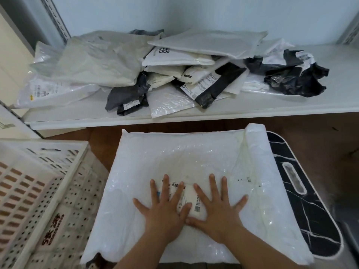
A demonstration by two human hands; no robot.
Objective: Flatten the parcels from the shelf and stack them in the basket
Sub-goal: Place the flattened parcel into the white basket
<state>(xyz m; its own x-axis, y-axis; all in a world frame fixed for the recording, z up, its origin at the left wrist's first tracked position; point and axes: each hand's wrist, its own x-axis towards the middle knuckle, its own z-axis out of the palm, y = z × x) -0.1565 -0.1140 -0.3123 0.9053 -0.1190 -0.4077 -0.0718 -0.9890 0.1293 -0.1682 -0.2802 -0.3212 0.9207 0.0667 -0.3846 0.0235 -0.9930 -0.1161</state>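
Clearly caught in the flattening step: left hand [165, 207] and right hand [217, 205] laid side by side, palms down, fingers straight and spread, thumbs touching, pressed on the white bubble mailer [194, 162] in the lower centre of the frame. Gripped nothing; only pushed flat.

Probably next: swept outward toward the edges to drive the air out, with particular care for the right edge, curled up in a roll at centre right. Then lifted and carried to the white slotted basket [64, 183] at lower left, apparently without any parcels in the visible part.

Looked large, pale, glossy and crinkled, with a bubble texture and a printed shipping label [186, 199] partly hidden under the fingers. Rested on a black marbled board [303, 200] with a slot handle, overhanging it on the left. Lower left corner torn or dark, hard to tell which.

Still plenty to do: a loose heap of white, grey and black parcels [174, 70] piled on the white shelf [252, 109] across the upper half of the frame.
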